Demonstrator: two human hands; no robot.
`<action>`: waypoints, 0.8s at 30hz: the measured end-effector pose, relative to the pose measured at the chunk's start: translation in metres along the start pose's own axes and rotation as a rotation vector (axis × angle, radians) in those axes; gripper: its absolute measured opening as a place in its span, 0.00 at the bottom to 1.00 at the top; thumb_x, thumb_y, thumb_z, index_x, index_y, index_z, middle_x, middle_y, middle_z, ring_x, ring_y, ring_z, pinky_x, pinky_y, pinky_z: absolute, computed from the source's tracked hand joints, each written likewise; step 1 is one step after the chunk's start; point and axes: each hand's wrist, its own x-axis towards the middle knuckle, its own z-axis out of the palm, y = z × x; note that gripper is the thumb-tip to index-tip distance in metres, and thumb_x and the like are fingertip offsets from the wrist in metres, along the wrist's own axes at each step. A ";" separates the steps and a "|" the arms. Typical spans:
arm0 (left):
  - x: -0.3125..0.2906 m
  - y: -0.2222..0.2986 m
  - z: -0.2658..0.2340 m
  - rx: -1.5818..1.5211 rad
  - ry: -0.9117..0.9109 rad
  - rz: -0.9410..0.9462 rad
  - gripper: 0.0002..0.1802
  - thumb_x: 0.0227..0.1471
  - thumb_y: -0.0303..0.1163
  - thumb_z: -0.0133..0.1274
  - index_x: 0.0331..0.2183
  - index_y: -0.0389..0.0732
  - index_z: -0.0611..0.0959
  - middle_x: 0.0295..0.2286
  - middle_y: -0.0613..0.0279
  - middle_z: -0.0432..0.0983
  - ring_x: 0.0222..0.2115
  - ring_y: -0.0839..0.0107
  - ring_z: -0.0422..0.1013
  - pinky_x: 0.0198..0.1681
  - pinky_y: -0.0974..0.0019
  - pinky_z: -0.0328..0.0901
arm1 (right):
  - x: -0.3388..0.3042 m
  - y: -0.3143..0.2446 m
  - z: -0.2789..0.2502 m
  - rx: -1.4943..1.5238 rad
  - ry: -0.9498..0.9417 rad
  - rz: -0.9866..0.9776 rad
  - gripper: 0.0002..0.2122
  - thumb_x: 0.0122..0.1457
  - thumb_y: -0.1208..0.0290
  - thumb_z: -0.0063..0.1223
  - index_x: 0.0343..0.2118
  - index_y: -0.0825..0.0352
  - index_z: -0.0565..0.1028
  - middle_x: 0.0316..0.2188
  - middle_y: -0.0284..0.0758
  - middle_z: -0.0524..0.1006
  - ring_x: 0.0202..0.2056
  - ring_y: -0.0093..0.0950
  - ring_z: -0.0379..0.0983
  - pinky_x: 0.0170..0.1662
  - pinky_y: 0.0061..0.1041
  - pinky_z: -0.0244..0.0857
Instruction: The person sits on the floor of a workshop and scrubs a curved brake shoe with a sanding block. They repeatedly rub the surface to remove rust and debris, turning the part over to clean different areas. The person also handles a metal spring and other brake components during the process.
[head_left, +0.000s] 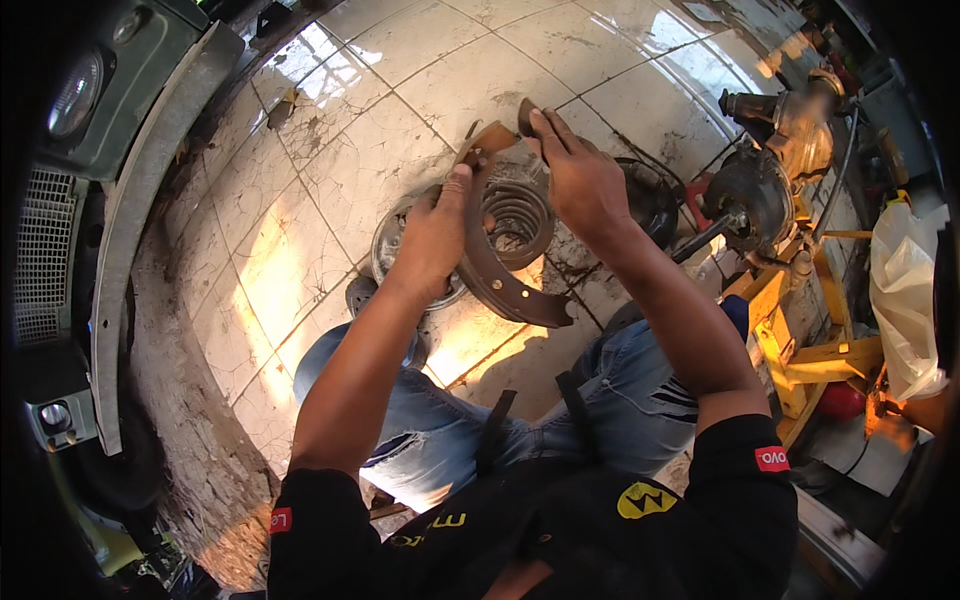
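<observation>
My left hand [438, 238] is closed round a curved brown brake shoe [540, 308], raised in front of me with its arc bulging toward my lap. Light-coloured holes or rivets dot its face. Beyond its upper end, my right hand [585, 185] pinches a small thin dark-brown piece [526, 117], perhaps folded sandpaper; its kind is unclear. A small gap parts that piece from the shoe. Below the hands, a rusty coil spring [522, 200] rests on the floor, partly covered by the shoe. A round metal part [388, 240] is half hidden behind my left hand.
Cracked pale tiles [330, 190] form the floor. Along the left stands a green vehicle with a grey bumper [150, 190]. To the right are a black round part [650, 205], an axle assembly [750, 200], a yellow stand [830, 360] and a white plastic bag [905, 290].
</observation>
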 end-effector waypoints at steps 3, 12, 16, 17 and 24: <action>-0.001 -0.008 0.006 0.029 -0.044 0.017 0.35 0.58 0.59 0.45 0.49 0.34 0.76 0.27 0.56 0.75 0.26 0.71 0.71 0.29 0.68 0.67 | -0.003 -0.008 0.014 -0.117 -0.007 -0.023 0.27 0.59 0.71 0.44 0.63 0.60 0.58 0.63 0.34 0.60 0.52 0.38 0.68 0.50 0.43 0.65; 0.018 -0.038 0.013 0.165 0.085 0.005 0.35 0.58 0.56 0.48 0.49 0.31 0.73 0.29 0.52 0.77 0.27 0.67 0.72 0.32 0.65 0.68 | -0.006 -0.022 0.020 -0.239 -0.024 -0.068 0.26 0.58 0.68 0.46 0.60 0.70 0.61 0.60 0.40 0.63 0.55 0.36 0.63 0.52 0.41 0.61; -0.006 -0.008 0.029 0.079 0.032 0.002 0.41 0.58 0.55 0.48 0.53 0.23 0.66 0.41 0.42 0.74 0.38 0.65 0.72 0.41 0.66 0.67 | -0.013 -0.021 0.018 -0.289 -0.112 -0.049 0.27 0.58 0.68 0.46 0.61 0.69 0.61 0.61 0.38 0.63 0.56 0.35 0.62 0.53 0.40 0.60; 0.003 -0.019 0.023 0.087 0.045 0.022 0.42 0.57 0.56 0.49 0.55 0.24 0.65 0.42 0.43 0.74 0.37 0.66 0.72 0.41 0.66 0.67 | -0.015 -0.026 0.018 -0.279 -0.139 -0.053 0.27 0.59 0.67 0.46 0.62 0.67 0.60 0.62 0.37 0.63 0.57 0.35 0.62 0.54 0.40 0.60; 0.005 -0.022 0.024 0.192 0.083 0.070 0.38 0.59 0.52 0.48 0.52 0.23 0.68 0.38 0.49 0.74 0.38 0.66 0.71 0.41 0.65 0.66 | -0.014 -0.021 0.018 -0.353 -0.165 -0.057 0.27 0.59 0.65 0.46 0.61 0.70 0.61 0.61 0.38 0.63 0.56 0.34 0.62 0.55 0.40 0.59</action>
